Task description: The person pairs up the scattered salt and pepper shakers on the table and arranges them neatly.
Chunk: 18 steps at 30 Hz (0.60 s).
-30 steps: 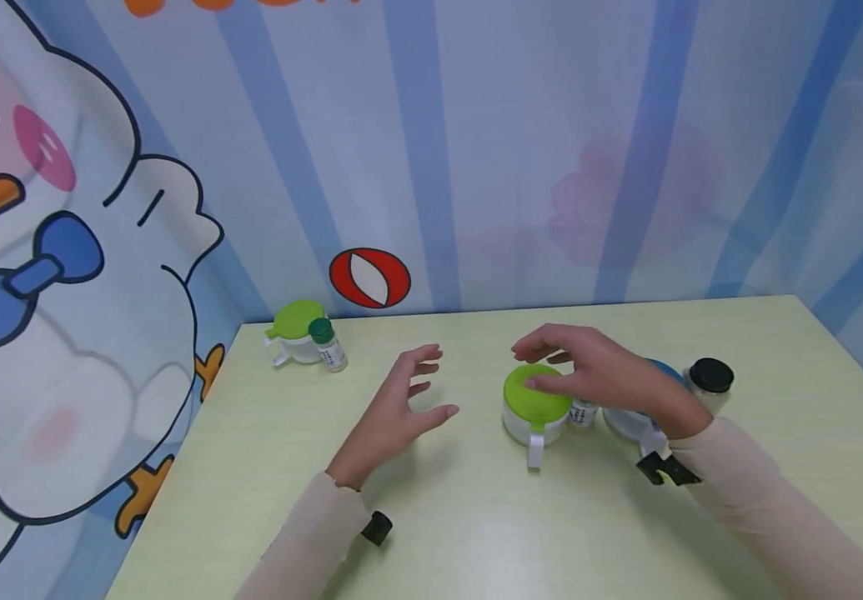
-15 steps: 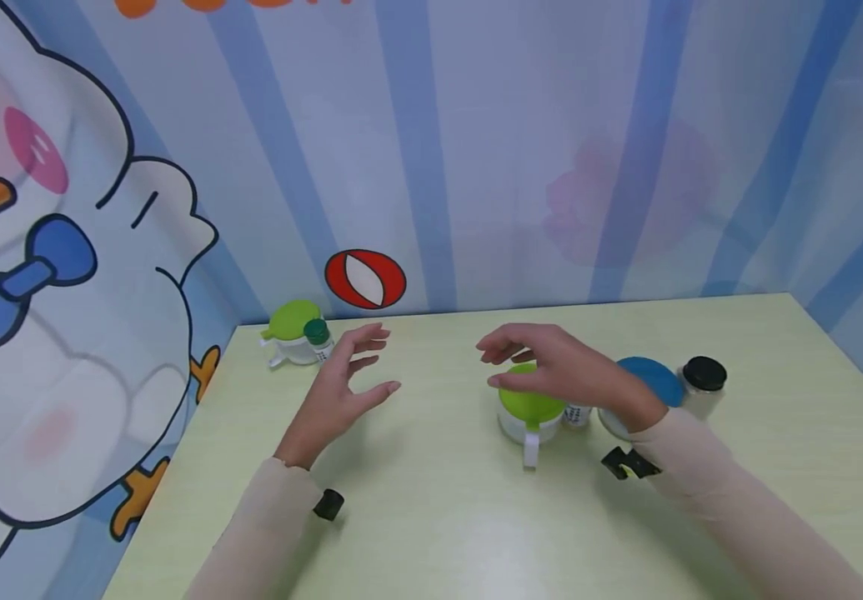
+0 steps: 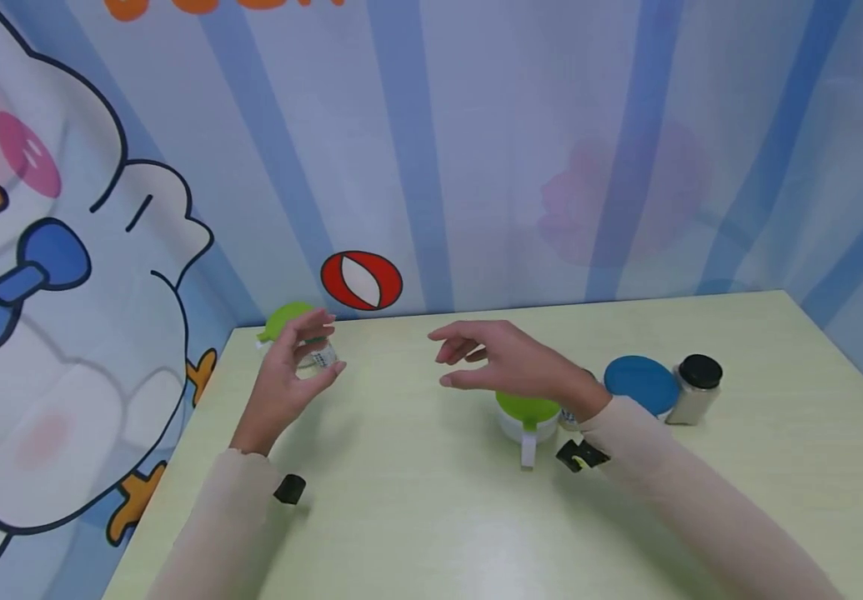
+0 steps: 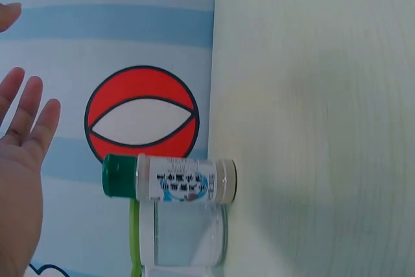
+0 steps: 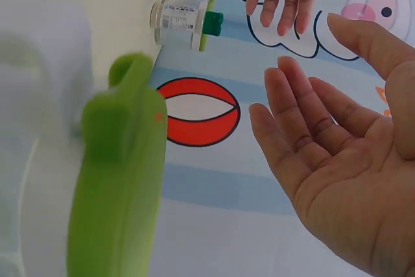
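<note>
My left hand [image 3: 281,379] is in the air over the left of the table, fingers loosely bent and holding nothing. Past it stand a green-lidded jar [image 3: 281,318] and a small spice bottle [image 4: 185,180] with a green cap, both partly covered by the hand in the head view. Over the middle, my right hand [image 3: 502,358] hovers with relaxed fingers and nothing in its grasp. Just below its wrist sits another green-lidded jar [image 3: 527,410], its white handle toward me. A second small bottle [image 3: 568,418] beside that jar is mostly hidden by the wrist.
At the right stand a blue-lidded container [image 3: 641,385] and a black-capped jar [image 3: 695,387] side by side. The pale wooden table [image 3: 416,500] meets a striped cartoon backdrop [image 3: 476,167] along its far edge.
Both hands have moved left, the left one toward the far-left jar and bottle. The right hand has left its place over the nearer green-lidded jar, and the blue lid now shows fully.
</note>
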{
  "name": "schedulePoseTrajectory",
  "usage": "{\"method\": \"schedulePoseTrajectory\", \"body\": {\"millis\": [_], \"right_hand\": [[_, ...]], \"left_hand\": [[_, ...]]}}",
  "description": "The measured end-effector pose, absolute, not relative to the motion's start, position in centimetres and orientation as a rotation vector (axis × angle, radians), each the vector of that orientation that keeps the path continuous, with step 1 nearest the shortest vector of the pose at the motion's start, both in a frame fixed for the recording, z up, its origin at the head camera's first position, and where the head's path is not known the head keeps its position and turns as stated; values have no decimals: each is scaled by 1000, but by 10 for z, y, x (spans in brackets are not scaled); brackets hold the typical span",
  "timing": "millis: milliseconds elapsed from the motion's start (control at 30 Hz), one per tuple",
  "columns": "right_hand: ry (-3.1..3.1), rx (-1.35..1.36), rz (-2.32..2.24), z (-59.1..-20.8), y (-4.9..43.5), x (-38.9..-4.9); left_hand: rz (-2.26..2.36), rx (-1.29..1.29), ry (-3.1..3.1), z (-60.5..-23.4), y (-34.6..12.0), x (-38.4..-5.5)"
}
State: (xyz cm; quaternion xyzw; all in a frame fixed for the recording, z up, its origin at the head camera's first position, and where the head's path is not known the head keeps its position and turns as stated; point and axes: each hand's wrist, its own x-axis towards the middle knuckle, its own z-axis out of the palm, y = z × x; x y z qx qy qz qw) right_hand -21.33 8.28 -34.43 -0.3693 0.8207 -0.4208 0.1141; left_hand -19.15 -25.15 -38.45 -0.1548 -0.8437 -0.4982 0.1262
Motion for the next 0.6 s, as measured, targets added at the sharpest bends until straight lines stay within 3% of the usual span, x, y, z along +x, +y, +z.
{"method": "schedulePoseTrajectory", "body": {"millis": [600], "right_hand": [[2318, -1026, -1354, -347, 20, -213]], "left_hand": [[-1366, -254, -2401, -387, -306, -207]]}}
